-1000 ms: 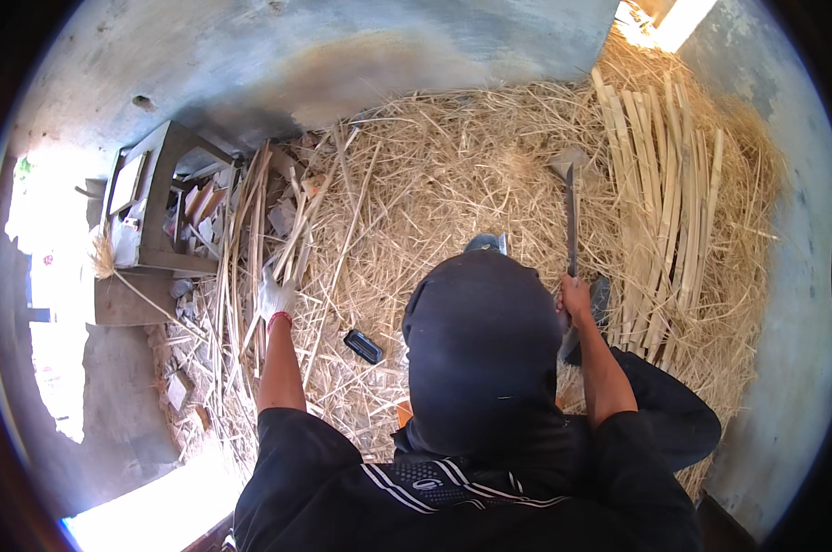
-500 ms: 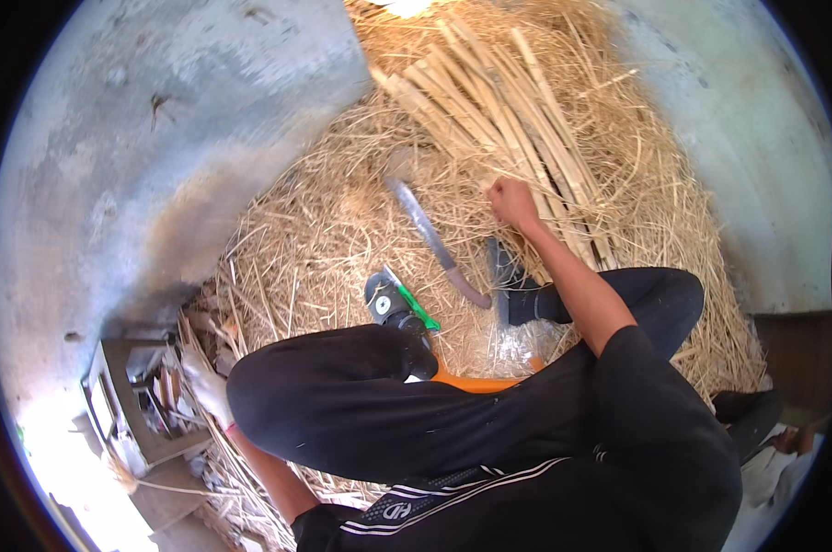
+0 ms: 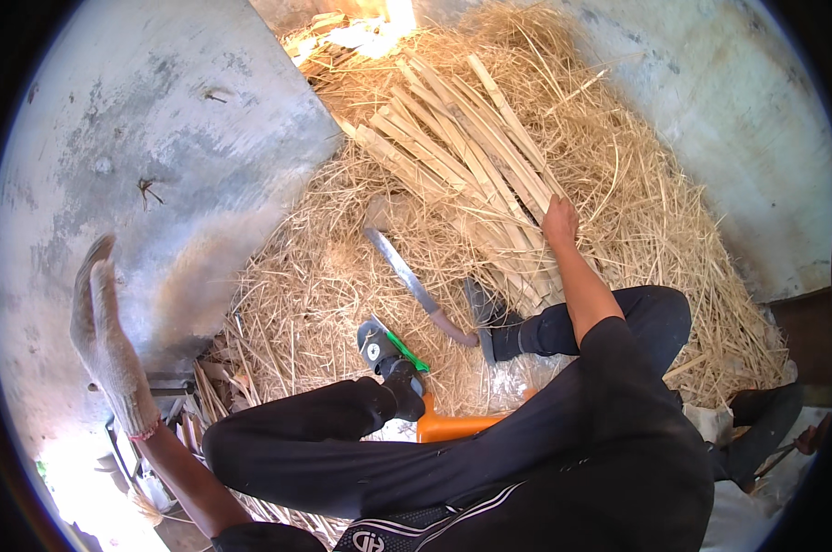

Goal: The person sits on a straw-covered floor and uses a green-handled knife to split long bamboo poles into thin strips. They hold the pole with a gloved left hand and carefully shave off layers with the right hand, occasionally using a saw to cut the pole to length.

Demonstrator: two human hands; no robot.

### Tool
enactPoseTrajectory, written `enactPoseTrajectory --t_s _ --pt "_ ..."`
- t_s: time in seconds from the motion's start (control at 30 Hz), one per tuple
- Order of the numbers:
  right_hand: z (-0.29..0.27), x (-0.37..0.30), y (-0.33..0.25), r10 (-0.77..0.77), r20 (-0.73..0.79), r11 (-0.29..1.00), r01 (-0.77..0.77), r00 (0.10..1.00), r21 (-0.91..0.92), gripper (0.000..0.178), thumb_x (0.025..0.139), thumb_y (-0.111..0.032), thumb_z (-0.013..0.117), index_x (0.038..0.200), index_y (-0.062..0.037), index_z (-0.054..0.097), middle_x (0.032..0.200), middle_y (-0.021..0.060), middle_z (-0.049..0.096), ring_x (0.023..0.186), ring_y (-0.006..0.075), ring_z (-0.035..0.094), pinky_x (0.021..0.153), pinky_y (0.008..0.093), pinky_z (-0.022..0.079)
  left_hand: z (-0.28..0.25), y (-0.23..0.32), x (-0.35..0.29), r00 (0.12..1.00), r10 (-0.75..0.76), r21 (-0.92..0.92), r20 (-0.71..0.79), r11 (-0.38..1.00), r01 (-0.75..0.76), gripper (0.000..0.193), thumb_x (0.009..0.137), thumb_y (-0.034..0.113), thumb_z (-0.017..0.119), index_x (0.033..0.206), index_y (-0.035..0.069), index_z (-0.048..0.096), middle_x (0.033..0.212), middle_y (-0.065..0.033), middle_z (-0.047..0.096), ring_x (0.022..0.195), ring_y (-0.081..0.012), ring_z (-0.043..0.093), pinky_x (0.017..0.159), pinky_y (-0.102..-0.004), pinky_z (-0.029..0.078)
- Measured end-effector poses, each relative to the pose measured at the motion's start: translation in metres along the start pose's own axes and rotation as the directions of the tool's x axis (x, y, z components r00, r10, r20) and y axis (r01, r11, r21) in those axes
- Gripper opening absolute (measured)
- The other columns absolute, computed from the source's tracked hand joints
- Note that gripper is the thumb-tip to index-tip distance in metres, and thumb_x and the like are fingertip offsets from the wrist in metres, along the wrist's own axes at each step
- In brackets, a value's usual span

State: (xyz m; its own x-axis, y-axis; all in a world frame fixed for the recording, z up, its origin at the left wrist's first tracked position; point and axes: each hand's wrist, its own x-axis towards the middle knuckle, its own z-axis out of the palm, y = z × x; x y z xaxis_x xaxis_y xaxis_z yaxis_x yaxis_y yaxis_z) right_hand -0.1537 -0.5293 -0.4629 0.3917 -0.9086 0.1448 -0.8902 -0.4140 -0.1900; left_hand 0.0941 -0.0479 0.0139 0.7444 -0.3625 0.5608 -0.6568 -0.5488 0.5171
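Note:
My left hand [image 3: 112, 345] wears a whitish work glove and is raised at the far left, in front of the grey wall. Its fingers are stretched out and hold nothing. My right hand [image 3: 560, 224] is closed over the right edge of a pile of split bamboo strips [image 3: 462, 129], apparently gripping a strip; its fingertips are partly hidden. Between my feet and the pile lies a long knife [image 3: 401, 267] with a brown handle, on the loose shavings. By my left sandal rests a thin tool with a green handle [image 3: 407, 351].
Straw-like bamboo shavings [image 3: 296, 267] cover the floor. An orange plastic stool [image 3: 457, 427] shows beneath my legs. Grey walls [image 3: 204, 138] stand to the left and right. At the lower right, another person's dark-clothed leg [image 3: 765, 423] and hand [image 3: 811, 435] are visible.
My left hand has risen from beside my left knee to in front of the wall. My right hand has moved right across the strips to the pile's right edge. The view has shifted.

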Motion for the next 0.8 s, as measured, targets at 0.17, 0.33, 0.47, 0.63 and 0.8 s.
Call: enactPoseTrajectory --t_s 0.17,0.33,0.47,0.63,0.8 --pt "0.001 0.004 0.007 0.088 0.125 0.991 -0.1 0.988 0.094 0.027 0.083 -0.017 0.066 0.104 -0.002 0.06 0.106 0.0202 0.065 0.103 0.0367 0.062 0.091 0.0466 0.047 0.053 0.033 -0.008 0.974 0.051 -0.04 0.221 0.998 -0.044 0.038 0.094 0.034 0.062 0.122 0.009 0.067 0.122 -0.0116 0.066 0.123 -0.0211 0.057 0.106 -0.0391 0.043" --pt "-0.052 0.036 -0.003 0.057 0.069 0.948 -0.076 0.996 0.309 0.023 0.085 -0.019 0.065 0.1 -0.0025 0.058 0.096 0.0194 0.069 0.095 0.0348 0.066 0.082 0.0433 0.05 0.076 0.017 -0.02 0.856 0.092 -0.059 0.51 0.996 -0.072 0.034 0.091 0.024 0.067 0.117 0.002 0.068 0.122 -0.011 0.066 0.121 -0.0234 0.057 0.103 -0.0366 0.043" --pt "-0.086 0.056 -0.045 0.099 0.31 0.679 -0.292 0.946 0.674 0.018 0.088 -0.011 0.06 0.102 -0.0005 0.059 0.092 0.0153 0.07 0.091 0.0237 0.069 0.077 0.0353 0.052 0.067 0.016 -0.018 0.858 0.02 -0.127 0.514 0.991 0.053 0.031 0.092 0.02 0.065 0.116 0.0 0.067 0.122 -0.0114 0.066 0.119 -0.0214 0.058 0.102 -0.0358 0.043" --pt "-0.088 0.084 -0.025 -0.08 0.257 0.513 -0.182 0.963 0.839 0.019 0.092 -0.004 0.053 0.109 0.0004 0.061 0.091 0.0096 0.07 0.087 0.0145 0.067 0.075 0.0302 0.051 0.071 0.017 -0.019 0.838 0.051 -0.126 0.543 0.992 0.021 0.029 0.094 0.015 0.059 0.117 -0.001 0.066 0.122 -0.0112 0.066 0.116 -0.0193 0.058 0.102 -0.0328 0.042" --pt "-0.155 0.092 -0.071 -0.021 -0.015 0.524 0.023 1.0 0.851 0.023 0.096 -0.005 0.05 0.115 -0.0011 0.061 0.088 0.0071 0.069 0.082 0.0124 0.063 0.072 0.0288 0.05 0.061 0.019 -0.024 0.826 -0.022 -0.1 0.563 0.991 0.095 0.031 0.093 0.018 0.061 0.119 0.0 0.066 0.122 -0.0113 0.066 0.116 -0.02 0.059 0.1 -0.0329 0.044"
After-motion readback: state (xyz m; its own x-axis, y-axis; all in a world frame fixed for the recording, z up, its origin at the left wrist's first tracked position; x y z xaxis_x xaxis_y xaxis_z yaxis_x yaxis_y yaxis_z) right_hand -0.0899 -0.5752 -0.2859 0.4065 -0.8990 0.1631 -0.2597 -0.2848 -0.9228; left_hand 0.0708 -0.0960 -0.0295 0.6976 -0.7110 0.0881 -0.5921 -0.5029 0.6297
